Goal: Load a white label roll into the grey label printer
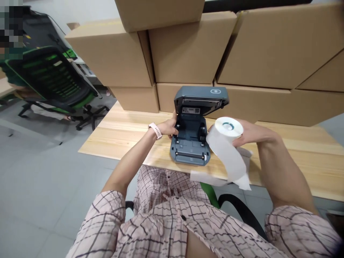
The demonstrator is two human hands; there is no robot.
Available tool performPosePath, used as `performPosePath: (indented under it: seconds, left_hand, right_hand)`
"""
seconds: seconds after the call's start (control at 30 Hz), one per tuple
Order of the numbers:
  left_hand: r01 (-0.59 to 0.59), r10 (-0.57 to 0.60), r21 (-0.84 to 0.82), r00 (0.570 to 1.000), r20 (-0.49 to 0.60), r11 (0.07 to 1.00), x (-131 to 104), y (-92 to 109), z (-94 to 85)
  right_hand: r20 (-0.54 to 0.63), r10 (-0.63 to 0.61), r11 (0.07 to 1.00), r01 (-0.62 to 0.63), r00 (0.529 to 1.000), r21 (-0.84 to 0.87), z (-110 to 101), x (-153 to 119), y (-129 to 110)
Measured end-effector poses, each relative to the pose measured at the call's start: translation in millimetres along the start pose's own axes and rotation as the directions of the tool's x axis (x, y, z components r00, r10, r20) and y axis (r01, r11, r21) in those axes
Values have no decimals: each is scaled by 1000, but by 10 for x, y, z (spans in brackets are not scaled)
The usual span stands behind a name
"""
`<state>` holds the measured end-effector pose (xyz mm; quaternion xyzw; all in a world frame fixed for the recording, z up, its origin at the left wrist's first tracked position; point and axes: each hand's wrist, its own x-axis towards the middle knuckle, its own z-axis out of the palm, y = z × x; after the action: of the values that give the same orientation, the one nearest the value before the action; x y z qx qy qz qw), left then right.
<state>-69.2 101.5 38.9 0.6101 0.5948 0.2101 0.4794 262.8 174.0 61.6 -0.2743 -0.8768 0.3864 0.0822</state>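
Printer (189, 146) stands open as you hold a white roll (228, 133) at its side

Near the front edge of a wooden table (118, 135), the printer sits with its lid (201, 94) raised and its dark interior exposed. Your left hand (168, 128), a pale band (155, 131) at the wrist, touches the printer's left side; whether its fingers grip or merely rest there, one cannot tell. Your right hand (249, 132) has its fingers curled around the roll, just beside the printer's right side. A loose strip (231, 159) trails from the roll toward you. Cardboard boxes (185, 53) stand stacked behind the printer.
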Motion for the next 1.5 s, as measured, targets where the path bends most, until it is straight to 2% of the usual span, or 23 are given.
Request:
performPosePath:
  seconds: [0.17,0.27,0.37,0.47,0.57,0.7,0.83,0.93,1.27,1.5]
  left_hand:
    - [-4,4,-23,1000,0,1000,-29,-11,21]
    - [-16,15,-43,1000,-19,999,-18,-54,43]
    - [-10,9,-52,1000,-24,999,-11,-70,54]
    - [10,-12,-46,1000,-24,999,-21,-43,52]
    - [38,-39,-51,999,-25,998,-37,-12,49]
    - [38,-37,-99,999,6,994,-48,-14,58]
    - [38,-35,-124,999,28,991,-59,-26,67]
    - [42,-37,-126,999,39,991,-74,-15,68]
    - [58,-47,-181,997,64,982,-110,-31,52]
    - [-21,38,-314,998,47,949,-168,-227,71]
  right_hand:
    - [47,-87,988,92,995,-121,-90,273,-363]
    - [120,-59,967,87,991,-238,-248,415,-548]
    - [143,-8,941,56,990,-335,-411,523,-625]
    - [143,-22,934,72,989,-349,-474,669,-613]
    - [216,29,932,52,976,-359,-396,858,-618]
    - [316,128,906,19,940,-423,-160,1075,-713]
    - [317,254,816,-26,914,-577,75,1182,-728]
    - [331,301,800,-48,894,-599,205,1201,-648]
    - [356,233,825,10,905,-565,312,1175,-498]
    - [356,208,853,9,911,-521,308,1121,-524]
